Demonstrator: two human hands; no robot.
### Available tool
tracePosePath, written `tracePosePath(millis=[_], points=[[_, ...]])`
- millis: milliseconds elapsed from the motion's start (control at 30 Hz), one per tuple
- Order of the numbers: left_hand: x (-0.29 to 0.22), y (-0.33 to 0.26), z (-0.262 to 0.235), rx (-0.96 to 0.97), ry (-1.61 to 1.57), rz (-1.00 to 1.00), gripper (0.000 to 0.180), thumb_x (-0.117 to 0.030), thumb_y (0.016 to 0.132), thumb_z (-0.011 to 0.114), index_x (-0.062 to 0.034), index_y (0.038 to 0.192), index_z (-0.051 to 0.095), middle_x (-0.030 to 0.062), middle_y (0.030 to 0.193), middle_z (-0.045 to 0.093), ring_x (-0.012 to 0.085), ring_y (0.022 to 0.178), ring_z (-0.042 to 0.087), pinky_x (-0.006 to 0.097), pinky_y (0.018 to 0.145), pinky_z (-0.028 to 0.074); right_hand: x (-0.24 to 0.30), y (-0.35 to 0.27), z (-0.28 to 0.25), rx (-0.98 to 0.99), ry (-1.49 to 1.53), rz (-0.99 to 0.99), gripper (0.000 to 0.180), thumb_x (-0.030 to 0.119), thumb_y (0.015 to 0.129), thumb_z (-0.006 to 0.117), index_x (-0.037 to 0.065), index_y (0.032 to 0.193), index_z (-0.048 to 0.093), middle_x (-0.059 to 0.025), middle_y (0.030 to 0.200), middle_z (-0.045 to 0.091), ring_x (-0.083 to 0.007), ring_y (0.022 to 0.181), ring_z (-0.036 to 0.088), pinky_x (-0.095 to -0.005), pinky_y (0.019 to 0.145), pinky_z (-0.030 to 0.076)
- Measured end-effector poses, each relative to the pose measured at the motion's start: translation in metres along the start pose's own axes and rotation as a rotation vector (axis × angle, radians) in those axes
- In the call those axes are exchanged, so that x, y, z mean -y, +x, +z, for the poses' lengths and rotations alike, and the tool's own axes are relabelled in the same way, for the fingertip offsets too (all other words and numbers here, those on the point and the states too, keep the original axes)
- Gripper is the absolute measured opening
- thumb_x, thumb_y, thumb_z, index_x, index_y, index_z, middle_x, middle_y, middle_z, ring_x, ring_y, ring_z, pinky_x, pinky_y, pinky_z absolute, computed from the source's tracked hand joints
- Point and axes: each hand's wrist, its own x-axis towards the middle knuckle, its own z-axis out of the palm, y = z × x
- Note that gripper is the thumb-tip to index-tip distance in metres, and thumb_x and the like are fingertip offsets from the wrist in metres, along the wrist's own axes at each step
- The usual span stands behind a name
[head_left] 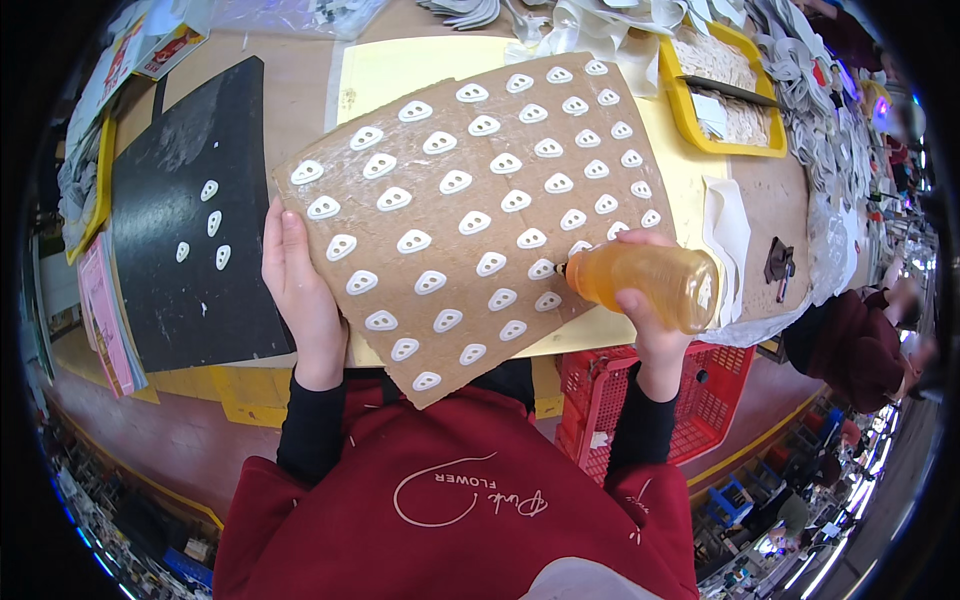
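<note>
Clock positions are read from the worker's side, with the cardboard sheet (pixel 440 212) as the centre. From where I stand, the nearest item is the worker's dark red top (pixel 440 440), at 6 o'clock. A red basket (pixel 583 395) is between 4 and 5 o'clock. Left hand (pixel 300 290): holds the sheet's left edge, between 8 and 9 o'clock. Right hand (pixel 655 320): wrapped around an amber bottle (pixel 640 280), its dark nozzle (pixel 563 269) directed at one white piece (pixel 541 268); contact cannot be confirmed. Similar two-hole pieces cover the sheet in rows. At 9 o'clock, a black board (pixel 160 270) carries four. Farther out, a yellow tray (pixel 735 150) is at 2 o'clock.
</note>
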Motion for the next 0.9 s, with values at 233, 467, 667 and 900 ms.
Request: tracePosePath(millis=[233,467,667,900], points=[[-0.004,-0.001,0.0,0.027,0.0,-0.002,0.043,-0.024,0.101,0.04,0.0068,0.131,0.044,0.0123,0.121,0.056,0.0143,0.107,0.053,0.027,0.092,0.042,-0.021,-0.015,-0.018,0.143,-0.087,-0.086,0.059,0.02,0.067,0.084,-0.001,0.114,0.057,-0.0121,0.109,0.062,-0.0221,0.096,0.062,-0.0323,0.081,0.051],[-0.002,0.0,0.0,0.022,0.001,0.012,0.042,-0.024,0.102,0.039,0.0067,0.13,0.044,0.0124,0.12,0.056,0.0142,0.106,0.053,0.027,0.091,0.042,-0.021,-0.01,-0.012,-0.142,0.11,0.038,0.05,0.03,0.079,0.071,-0.004,0.111,0.054,-0.0153,0.102,0.061,-0.0207,0.079,0.064,-0.0281,0.058,0.05],[-0.001,0.0,0.001,0.016,0.012,0.009,0.044,-0.024,0.101,0.04,0.0075,0.131,0.043,0.0127,0.121,0.056,0.0144,0.106,0.053,0.027,0.091,0.042,-0.016,-0.001,-0.004,-0.17,0.172,0.137,0.047,0.035,0.084,0.065,-0.003,0.109,0.055,-0.0135,0.097,0.062,-0.0174,0.069,0.063,-0.0232,0.041,0.044],[0.002,0.0,0.0,-0.005,0.007,0.004,0.045,-0.025,0.101,0.041,0.0086,0.132,0.042,0.0134,0.121,0.055,0.0148,0.108,0.052,0.028,0.093,0.041,-0.014,0.006,0.006,-0.157,0.245,0.16,0.037,0.021,0.083,0.067,-0.005,0.107,0.056,-0.013,0.092,0.063,-0.0151,0.063,0.062,-0.0224,0.042,0.045]])
